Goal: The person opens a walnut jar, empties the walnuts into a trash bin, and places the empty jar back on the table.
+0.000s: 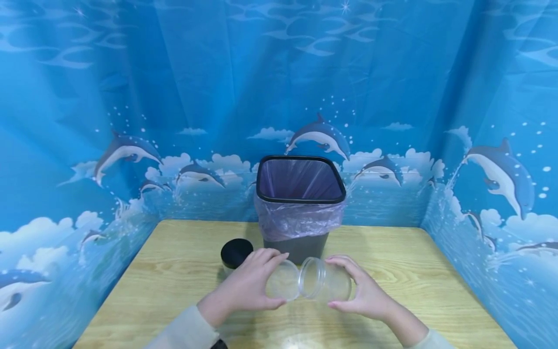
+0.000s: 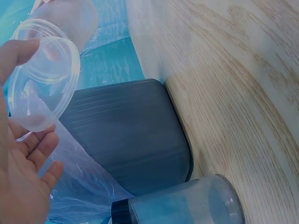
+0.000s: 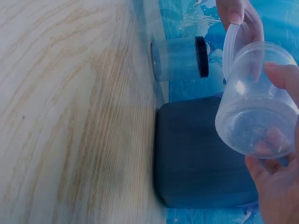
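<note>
A clear round lid (image 2: 58, 88) is pinched at its edge by my left hand (image 1: 253, 281), thumb on one side and fingers on the other. My right hand (image 1: 364, 295) grips a clear plastic jar (image 3: 254, 109) round its body, tilted on its side with its open mouth facing the lid. Small dark specks show inside the jar near its bottom. In the head view the lid (image 1: 283, 281) and the jar's rim (image 1: 310, 277) sit edge to edge, in front of the trash bin (image 1: 301, 248) and above the table.
The grey bin has a black rim (image 1: 301, 199) and a purple bag liner (image 1: 301, 220). Left of it stands another clear jar with a black lid (image 1: 237, 253), partly behind my left hand. A blue dolphin-print curtain (image 1: 279, 72) surrounds the wooden table (image 1: 174, 271).
</note>
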Available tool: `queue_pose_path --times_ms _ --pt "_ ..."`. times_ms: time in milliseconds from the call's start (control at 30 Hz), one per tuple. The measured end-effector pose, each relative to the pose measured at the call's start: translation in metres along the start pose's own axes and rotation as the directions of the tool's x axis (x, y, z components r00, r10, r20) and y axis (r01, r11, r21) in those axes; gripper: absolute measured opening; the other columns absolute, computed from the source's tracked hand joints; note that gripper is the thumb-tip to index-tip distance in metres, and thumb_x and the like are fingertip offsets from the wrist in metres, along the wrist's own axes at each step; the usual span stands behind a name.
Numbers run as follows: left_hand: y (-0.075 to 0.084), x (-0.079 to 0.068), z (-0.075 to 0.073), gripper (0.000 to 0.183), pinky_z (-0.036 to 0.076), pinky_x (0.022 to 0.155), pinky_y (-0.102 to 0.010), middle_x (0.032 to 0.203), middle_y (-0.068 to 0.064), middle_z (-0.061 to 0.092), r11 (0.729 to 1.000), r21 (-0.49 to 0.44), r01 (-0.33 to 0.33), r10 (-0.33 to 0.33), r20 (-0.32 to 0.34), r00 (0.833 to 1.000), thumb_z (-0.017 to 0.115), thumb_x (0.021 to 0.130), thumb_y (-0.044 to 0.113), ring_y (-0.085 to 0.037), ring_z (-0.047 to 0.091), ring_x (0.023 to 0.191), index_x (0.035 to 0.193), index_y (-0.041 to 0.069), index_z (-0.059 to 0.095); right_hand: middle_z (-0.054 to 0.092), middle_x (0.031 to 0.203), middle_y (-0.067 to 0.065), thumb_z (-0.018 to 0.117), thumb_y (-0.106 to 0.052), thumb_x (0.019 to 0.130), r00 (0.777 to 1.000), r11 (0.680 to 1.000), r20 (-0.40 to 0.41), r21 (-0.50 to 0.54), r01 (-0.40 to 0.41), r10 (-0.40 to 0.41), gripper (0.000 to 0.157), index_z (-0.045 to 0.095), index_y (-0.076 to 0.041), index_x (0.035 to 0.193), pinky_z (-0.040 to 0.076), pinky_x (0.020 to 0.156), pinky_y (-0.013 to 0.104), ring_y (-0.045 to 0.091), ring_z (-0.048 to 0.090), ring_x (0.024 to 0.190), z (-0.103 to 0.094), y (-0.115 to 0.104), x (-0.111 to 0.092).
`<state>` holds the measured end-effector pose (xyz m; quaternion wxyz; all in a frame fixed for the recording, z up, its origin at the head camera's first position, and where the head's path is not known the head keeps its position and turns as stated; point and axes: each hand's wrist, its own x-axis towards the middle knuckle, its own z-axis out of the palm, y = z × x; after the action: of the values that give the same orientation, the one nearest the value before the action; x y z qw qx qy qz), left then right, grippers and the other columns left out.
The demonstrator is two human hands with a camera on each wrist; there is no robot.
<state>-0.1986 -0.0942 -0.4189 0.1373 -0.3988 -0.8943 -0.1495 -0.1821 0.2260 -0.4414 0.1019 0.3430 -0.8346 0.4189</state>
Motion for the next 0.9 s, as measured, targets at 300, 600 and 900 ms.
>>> queue_pose_path --times_ms 300,600,900 --pt "0.0008 0.0008 0.0011 0.096 0.038 0.111 -0.044 0.139 -0.003 0.052 0.995 -0.096 -0.006 0.002 -0.032 0.999 0.082 0.072 0.055 -0.02 0.047 0.128 0.148 0.008 0.045 0.054 0.139 0.003 0.094 -0.023 0.067 1.0 1.0 0.006 0.008 -0.008 0.008 0.086 0.051 -0.016 0.141 0.046 0.104 0.036 0.016 0.053 0.123 0.002 0.0014 -0.001" --pt "0.0047 0.0026 0.0058 0.085 0.038 0.111 -0.045 0.134 0.0 0.056 0.97 -0.241 -0.019 -0.012 -0.129 0.992 0.088 0.069 0.044 -0.017 0.05 0.126 0.137 0.009 0.051 0.055 0.138 0.003 0.095 -0.022 0.065 1.0 1.0 0.003 -0.001 0.009 -0.009 0.088 0.052 -0.014 0.141 0.047 0.103 0.035 0.016 0.054 0.122 0.0046 0.0033 -0.0007" --pt "0.0066 0.004 0.0064 0.078 0.043 0.106 -0.043 0.13 0.001 0.059 0.963 -0.266 -0.048 -0.004 -0.191 0.982 0.089 0.07 0.04 -0.017 0.053 0.123 0.132 0.009 0.054 0.053 0.139 -0.002 0.094 -0.026 0.067 0.999 1.0 0.034 0.011 -0.015 0.015 0.087 0.05 -0.022 0.142 0.046 0.104 0.038 0.017 0.053 0.124 0.0067 0.0063 0.0002"
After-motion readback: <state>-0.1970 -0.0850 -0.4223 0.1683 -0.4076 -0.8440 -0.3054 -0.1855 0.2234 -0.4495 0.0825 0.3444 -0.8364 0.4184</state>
